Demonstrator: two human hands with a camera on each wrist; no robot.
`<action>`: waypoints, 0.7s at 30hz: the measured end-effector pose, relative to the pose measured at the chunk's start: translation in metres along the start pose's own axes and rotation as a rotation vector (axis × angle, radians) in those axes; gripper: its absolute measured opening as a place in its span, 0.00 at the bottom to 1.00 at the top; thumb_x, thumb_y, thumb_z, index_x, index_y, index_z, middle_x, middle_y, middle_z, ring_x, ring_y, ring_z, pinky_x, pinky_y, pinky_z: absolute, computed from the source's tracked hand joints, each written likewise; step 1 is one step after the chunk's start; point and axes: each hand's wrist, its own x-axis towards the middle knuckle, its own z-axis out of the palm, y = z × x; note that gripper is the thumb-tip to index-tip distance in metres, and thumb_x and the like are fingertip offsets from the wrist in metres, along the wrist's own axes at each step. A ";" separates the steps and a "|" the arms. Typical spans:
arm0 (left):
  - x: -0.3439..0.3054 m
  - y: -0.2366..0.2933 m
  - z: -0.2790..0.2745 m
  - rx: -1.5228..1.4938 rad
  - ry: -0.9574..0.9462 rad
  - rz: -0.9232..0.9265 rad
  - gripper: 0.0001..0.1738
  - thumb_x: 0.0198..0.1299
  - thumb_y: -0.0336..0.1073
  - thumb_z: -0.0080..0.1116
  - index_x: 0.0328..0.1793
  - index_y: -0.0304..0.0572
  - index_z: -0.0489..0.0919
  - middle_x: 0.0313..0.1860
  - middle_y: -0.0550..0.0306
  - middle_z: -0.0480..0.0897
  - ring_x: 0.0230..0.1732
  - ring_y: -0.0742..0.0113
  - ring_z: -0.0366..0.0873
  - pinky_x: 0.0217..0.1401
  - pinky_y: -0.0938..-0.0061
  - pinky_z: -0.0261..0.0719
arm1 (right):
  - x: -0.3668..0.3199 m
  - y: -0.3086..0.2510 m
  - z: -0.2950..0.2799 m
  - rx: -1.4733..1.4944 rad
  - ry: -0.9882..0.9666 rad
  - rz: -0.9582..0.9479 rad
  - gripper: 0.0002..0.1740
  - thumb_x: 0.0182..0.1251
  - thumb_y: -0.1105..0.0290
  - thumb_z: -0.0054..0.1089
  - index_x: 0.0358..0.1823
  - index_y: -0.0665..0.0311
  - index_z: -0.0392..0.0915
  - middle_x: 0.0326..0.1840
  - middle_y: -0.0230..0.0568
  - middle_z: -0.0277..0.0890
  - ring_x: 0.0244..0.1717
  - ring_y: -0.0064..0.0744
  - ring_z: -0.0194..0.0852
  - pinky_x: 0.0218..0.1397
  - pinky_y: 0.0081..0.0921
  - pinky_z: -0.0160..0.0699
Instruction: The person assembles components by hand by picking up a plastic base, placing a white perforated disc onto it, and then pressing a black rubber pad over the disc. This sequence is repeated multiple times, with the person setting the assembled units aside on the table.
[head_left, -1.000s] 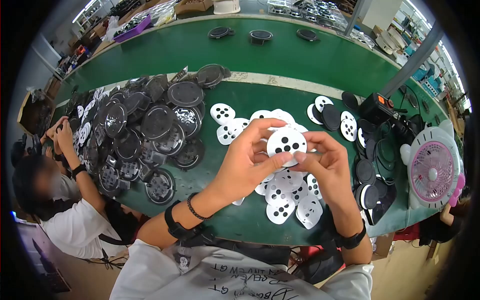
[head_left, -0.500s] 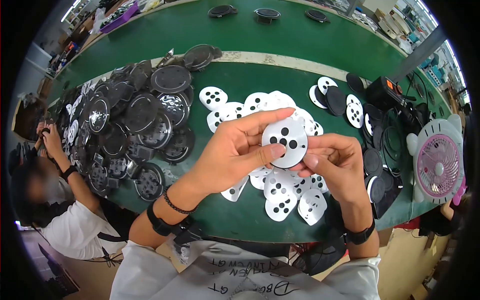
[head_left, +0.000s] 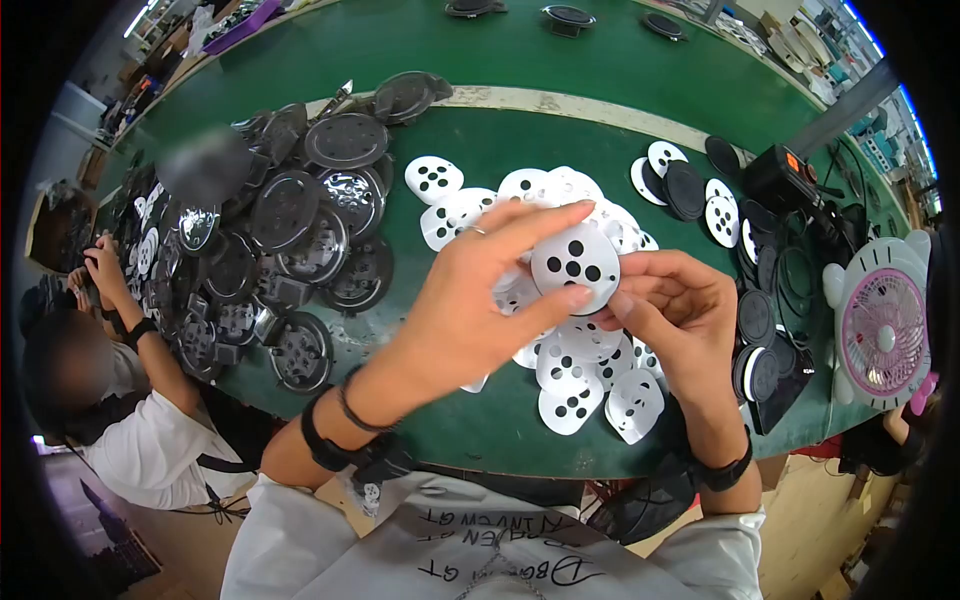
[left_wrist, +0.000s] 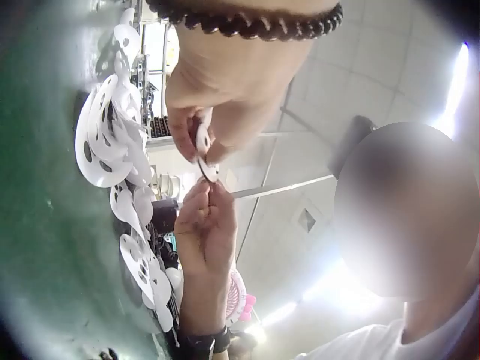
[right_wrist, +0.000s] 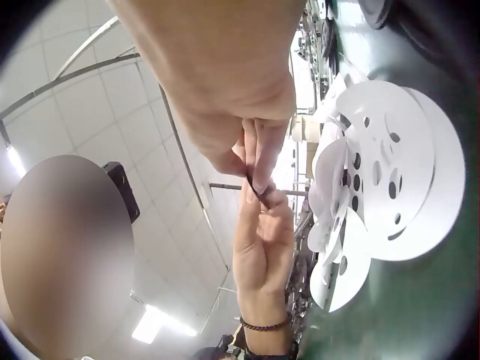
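Observation:
Both hands hold a round white disc (head_left: 576,254) with several black spots and a dark edge, raised above a pile of similar white sheets. My left hand (head_left: 478,290) grips its left side, thumb across the lower face and fingers extending behind the top edge. On the right, my right hand (head_left: 683,310) pinches the rim between thumb and fingers. In the left wrist view the disc (left_wrist: 208,171) appears nearly edge-on between the two hands. Seen from the right wrist, only its thin dark edge (right_wrist: 255,191) shows among the fingertips. White perforated sheets (head_left: 570,408) lie beneath the hands.
Dark round speaker-like parts (head_left: 290,210) are heaped at left, beside another person (head_left: 130,420). Black and white discs (head_left: 685,190), a black device (head_left: 780,175) and a pink-and-white fan (head_left: 882,325) stand at right. A pale strip (head_left: 560,105) crosses the green table.
My right thumb has shifted from the disc's lower face to its right rim. My left thumb moved up onto the face, then back toward the lower edge. The head view has shifted slightly.

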 end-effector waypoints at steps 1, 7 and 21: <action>-0.001 0.002 0.000 0.006 0.003 0.001 0.30 0.60 0.25 0.69 0.70 0.36 0.75 0.54 0.52 0.83 0.57 0.67 0.79 0.59 0.73 0.79 | 0.000 0.002 0.001 -0.118 0.044 -0.013 0.15 0.66 0.84 0.63 0.54 0.77 0.77 0.42 0.52 0.86 0.42 0.32 0.87 0.48 0.26 0.89; -0.008 0.005 0.009 -0.006 -0.062 0.025 0.24 0.56 0.32 0.75 0.59 0.34 0.82 0.48 0.49 0.85 0.50 0.67 0.84 0.54 0.71 0.83 | -0.010 0.004 0.015 -0.216 0.054 -0.200 0.27 0.64 0.85 0.64 0.56 0.65 0.56 0.39 0.50 0.85 0.42 0.31 0.87 0.49 0.25 0.87; 0.009 -0.017 -0.036 0.034 0.239 -0.092 0.15 0.72 0.36 0.56 0.49 0.26 0.83 0.33 0.60 0.85 0.33 0.80 0.77 0.36 0.81 0.75 | -0.014 -0.022 -0.002 -0.478 0.025 -0.255 0.16 0.64 0.86 0.60 0.53 0.77 0.80 0.46 0.42 0.81 0.49 0.25 0.80 0.56 0.22 0.79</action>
